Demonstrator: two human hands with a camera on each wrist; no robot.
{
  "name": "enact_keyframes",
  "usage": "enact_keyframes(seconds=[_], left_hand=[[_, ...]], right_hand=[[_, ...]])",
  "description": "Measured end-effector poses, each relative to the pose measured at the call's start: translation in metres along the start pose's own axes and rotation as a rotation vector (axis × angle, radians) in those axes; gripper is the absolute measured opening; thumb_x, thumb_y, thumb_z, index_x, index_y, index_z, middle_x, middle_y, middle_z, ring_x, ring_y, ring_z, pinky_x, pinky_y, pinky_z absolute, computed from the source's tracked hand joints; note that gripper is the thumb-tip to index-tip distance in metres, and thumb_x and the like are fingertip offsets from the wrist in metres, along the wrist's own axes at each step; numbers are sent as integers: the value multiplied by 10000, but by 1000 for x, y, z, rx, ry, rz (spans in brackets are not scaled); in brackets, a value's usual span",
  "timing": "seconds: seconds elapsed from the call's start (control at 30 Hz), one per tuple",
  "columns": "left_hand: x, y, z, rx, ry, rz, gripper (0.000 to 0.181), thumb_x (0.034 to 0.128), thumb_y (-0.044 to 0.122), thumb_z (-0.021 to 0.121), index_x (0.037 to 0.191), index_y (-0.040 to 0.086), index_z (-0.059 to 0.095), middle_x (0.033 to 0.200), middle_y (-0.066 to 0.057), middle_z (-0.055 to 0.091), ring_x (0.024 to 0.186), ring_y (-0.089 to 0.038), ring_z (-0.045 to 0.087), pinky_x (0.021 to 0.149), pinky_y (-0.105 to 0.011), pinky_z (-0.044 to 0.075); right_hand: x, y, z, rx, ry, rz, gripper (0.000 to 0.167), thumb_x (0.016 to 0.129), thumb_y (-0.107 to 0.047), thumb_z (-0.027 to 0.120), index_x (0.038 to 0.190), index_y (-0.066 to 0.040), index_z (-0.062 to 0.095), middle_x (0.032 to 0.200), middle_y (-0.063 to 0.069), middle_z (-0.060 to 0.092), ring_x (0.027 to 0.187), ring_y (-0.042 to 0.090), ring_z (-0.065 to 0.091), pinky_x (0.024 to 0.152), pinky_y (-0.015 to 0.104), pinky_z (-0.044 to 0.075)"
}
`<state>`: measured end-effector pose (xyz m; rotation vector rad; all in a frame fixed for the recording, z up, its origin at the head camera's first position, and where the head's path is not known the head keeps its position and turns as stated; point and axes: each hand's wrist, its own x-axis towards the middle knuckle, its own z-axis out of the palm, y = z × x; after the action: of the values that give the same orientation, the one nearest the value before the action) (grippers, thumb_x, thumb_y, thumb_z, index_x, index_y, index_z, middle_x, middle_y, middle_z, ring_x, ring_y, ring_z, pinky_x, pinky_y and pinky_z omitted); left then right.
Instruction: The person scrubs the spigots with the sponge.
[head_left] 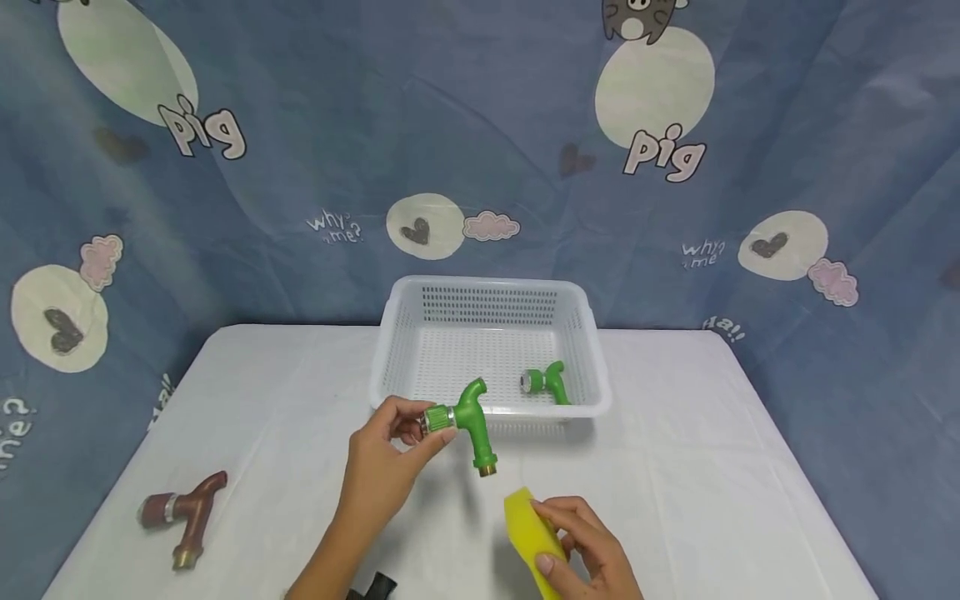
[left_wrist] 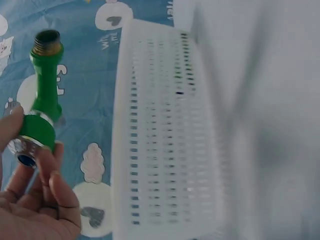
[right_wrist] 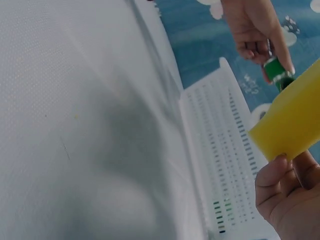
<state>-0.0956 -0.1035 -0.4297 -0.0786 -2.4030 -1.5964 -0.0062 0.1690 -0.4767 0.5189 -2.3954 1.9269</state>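
My left hand [head_left: 382,467] pinches a green tap [head_left: 471,421] by its ribbed knob, just in front of the basket's near rim, with the brass-coloured threaded end pointing down. In the left wrist view the same tap [left_wrist: 46,90] hangs from thumb and fingers [left_wrist: 62,192]. My right hand [head_left: 592,550] holds a yellow sponge-like piece [head_left: 532,533] between thumb and fingers, to the right of and below the tap, not touching it in the head view. The right wrist view shows the yellow piece [right_wrist: 290,117] partly covering the tap.
A white perforated basket [head_left: 491,410] stands at the table's back edge, with another green tap [head_left: 553,383] inside at its right. A brown tap [head_left: 197,517] lies on the white table [head_left: 697,467] at the left. A black object [head_left: 380,587] shows at the bottom edge.
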Motion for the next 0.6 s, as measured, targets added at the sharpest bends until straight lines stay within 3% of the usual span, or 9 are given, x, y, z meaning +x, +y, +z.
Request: enact_keyframes(seconds=[0.2,0.4,0.6], left_hand=[[47,8,6,30,-71,-7,395,853,333,897,1143,154,697,946,33,736,836,-148,662,679,-282,557],[92,-1,17,150,-208,-36,400,865,338,887,1098,87,682,980,-33,750,815,-187,701,631,-336,546],[126,-12,26,233,-366,-82,371,908,324,848,1067,45,660,903,-48,737,846,-302,739,661,-371,548]], right_hand=[[-2,-4,-3,7,56,76,449,974,-32,711,1394,-187,678,1233,77,641,947,200,599,698,311,522],[-4,-8,-1,34,129,190,421,940,-37,740,1316,-225,730,1178,70,658,925,212,593,691,299,509],[-5,-5,-1,32,132,142,440,942,-13,718,1337,-206,720,1185,78,655,938,207,598,674,292,521]])
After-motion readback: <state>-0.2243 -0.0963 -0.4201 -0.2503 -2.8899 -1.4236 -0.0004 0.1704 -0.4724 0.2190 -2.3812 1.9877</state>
